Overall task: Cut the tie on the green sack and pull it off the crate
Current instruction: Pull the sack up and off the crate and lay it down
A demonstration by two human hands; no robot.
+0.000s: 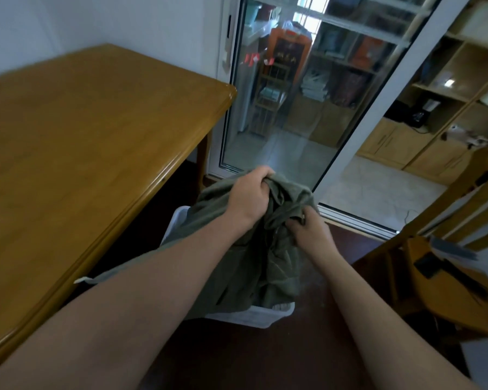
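Observation:
A green sack (279, 266) of crumpled cloth covers a white plastic crate (254, 316) on the dark floor, between the table and a chair. Only the crate's near rim and its far left corner show. My left hand (248, 195) grips a bunched fold at the top of the sack. My right hand (310, 232) holds the cloth just below and to the right, fingers curled into the folds. No tie is visible; the cloth and my hands hide that spot.
A wooden table (82, 153) fills the left side, its edge close to the crate. A wooden chair (440, 277) with a dark tool on its seat stands at the right. A glass sliding door (302, 94) lies beyond the crate.

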